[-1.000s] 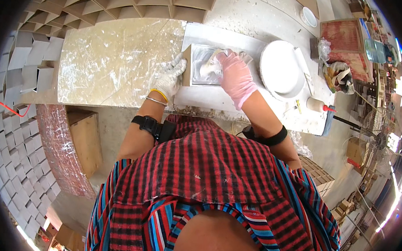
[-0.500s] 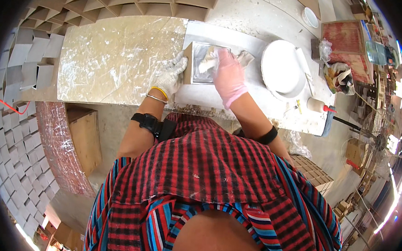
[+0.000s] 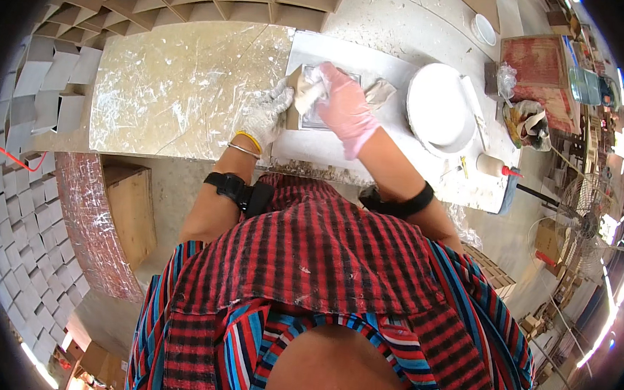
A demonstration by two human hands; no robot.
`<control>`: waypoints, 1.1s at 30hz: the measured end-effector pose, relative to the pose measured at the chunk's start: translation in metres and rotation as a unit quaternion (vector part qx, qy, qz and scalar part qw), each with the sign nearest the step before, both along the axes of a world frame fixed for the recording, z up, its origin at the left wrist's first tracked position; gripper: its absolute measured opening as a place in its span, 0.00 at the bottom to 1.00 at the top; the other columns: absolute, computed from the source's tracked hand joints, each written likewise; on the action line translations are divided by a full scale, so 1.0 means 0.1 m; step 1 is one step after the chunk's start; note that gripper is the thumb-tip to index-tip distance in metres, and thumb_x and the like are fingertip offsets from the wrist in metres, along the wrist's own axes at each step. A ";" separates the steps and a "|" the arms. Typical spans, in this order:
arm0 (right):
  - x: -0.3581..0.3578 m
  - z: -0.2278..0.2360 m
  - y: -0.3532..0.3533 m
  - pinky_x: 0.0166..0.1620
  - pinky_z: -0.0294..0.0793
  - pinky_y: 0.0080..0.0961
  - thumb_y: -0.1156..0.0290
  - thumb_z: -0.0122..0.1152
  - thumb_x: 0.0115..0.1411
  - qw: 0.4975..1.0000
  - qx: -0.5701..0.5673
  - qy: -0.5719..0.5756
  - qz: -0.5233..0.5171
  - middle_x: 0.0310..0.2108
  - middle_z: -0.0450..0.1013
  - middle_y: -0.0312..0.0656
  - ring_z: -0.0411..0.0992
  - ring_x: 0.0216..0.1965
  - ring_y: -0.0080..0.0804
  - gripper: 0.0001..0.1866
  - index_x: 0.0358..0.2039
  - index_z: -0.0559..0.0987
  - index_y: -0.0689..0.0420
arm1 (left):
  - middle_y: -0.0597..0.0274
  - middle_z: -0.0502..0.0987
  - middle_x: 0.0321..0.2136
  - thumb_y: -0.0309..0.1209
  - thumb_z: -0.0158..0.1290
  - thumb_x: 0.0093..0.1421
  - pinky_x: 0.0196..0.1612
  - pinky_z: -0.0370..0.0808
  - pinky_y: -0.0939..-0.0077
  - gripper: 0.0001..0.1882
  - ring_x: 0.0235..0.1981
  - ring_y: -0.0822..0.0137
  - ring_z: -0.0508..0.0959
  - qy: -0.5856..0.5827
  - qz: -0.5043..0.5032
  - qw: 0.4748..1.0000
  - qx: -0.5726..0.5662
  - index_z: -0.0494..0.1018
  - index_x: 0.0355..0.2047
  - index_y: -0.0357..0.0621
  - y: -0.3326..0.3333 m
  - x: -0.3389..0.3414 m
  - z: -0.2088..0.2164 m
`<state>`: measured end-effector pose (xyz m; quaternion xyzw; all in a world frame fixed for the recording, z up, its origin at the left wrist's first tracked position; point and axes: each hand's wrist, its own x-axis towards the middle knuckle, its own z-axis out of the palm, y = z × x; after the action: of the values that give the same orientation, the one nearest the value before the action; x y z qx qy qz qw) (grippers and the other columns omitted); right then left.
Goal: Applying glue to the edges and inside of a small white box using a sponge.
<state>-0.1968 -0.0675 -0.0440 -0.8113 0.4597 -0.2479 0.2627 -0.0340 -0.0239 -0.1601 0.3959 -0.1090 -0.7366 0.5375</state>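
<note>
A small square box with tan sides and a greyish face lies on a white-smeared board. My left hand, in a worn white glove, grips the box's left side, its fingers curled against the tan wall. In a pink glove, my right hand is closed on a crumpled off-white cloth, pressed at the left edge of the box's face. The hand and cloth cover much of that face. Another crumpled cloth lies just right of the box.
A round white dish stands to the right with a white brush-like strip beside it. A bottle with a red nozzle lies near the table's right end. Cardboard grids border the back; stacked grey boxes fill the left.
My right hand has moved left across the box with the cloth, from the middle of the face to its left edge. My left hand stays on the box's side.
</note>
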 end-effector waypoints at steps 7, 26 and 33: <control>-0.06 0.02 -0.03 0.46 0.69 0.38 0.77 0.60 0.43 0.995 0.037 -0.041 -0.087 0.39 0.70 0.56 0.70 0.41 0.52 0.25 0.45 0.69 0.61 | 0.66 0.70 0.47 0.31 0.56 0.57 0.48 0.68 0.80 0.32 0.45 0.75 0.69 -0.003 0.000 1.000 0.005 0.58 0.59 0.37 0.04 -0.01 0.11; -0.17 0.28 0.13 0.43 0.71 0.41 0.81 0.52 0.46 0.979 0.151 0.056 0.126 0.37 0.73 0.57 0.71 0.39 0.55 0.22 0.46 0.71 0.61 | 0.62 0.68 0.51 0.31 0.55 0.58 0.52 0.66 0.78 0.32 0.48 0.72 0.67 -0.033 0.015 0.999 0.017 0.57 0.59 0.35 0.04 -0.04 0.20; -0.40 0.36 0.17 0.46 0.70 0.39 0.82 0.52 0.46 0.966 0.140 0.108 0.187 0.41 0.71 0.57 0.71 0.44 0.52 0.27 0.50 0.70 0.59 | 0.63 0.67 0.52 0.31 0.56 0.58 0.53 0.65 0.78 0.32 0.49 0.72 0.67 -0.011 -0.012 1.000 0.013 0.56 0.60 0.37 0.03 -0.01 0.11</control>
<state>-0.2366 -0.0509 -0.0081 -0.8599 0.3560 -0.0383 0.3639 -0.0346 -0.0214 -0.1495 0.4092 -0.1100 -0.7399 0.5225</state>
